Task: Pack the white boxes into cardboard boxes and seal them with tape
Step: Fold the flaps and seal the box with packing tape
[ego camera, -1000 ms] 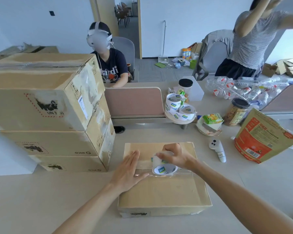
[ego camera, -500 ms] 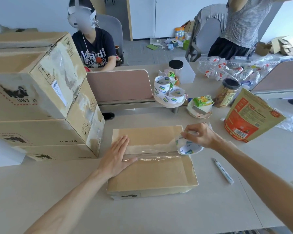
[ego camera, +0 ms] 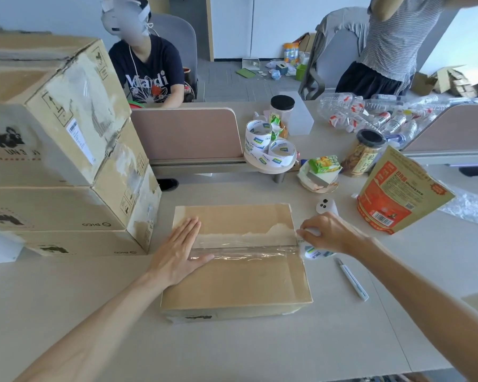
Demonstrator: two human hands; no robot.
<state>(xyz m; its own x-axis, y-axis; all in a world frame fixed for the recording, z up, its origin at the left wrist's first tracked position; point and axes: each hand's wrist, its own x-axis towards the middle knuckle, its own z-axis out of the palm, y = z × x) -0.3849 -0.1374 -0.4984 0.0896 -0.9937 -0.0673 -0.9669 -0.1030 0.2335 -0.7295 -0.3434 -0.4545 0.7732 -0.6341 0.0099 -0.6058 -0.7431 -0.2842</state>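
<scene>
A closed cardboard box (ego camera: 240, 282) lies flat on the desk in front of me. A strip of clear tape (ego camera: 246, 250) runs along its centre seam from left to right. My left hand (ego camera: 177, 250) presses flat on the tape's left end, fingers straight. My right hand (ego camera: 330, 235) grips the tape roll (ego camera: 313, 253) just past the box's right edge, with the roll partly hidden under the fingers. No white boxes are in view.
Three stacked cardboard boxes (ego camera: 61, 150) stand at the left. A white pen-like cutter (ego camera: 352, 279) lies right of the box. Spare tape rolls (ego camera: 271, 150), jars, an orange bag (ego camera: 398, 194) and a white controller (ego camera: 326, 206) crowd the right. Two people are beyond the divider.
My right hand has pulled the tape roll rightward across the box, from mid-lid to beyond the right edge, laying tape along the seam. My left hand stayed pressed at the left end.
</scene>
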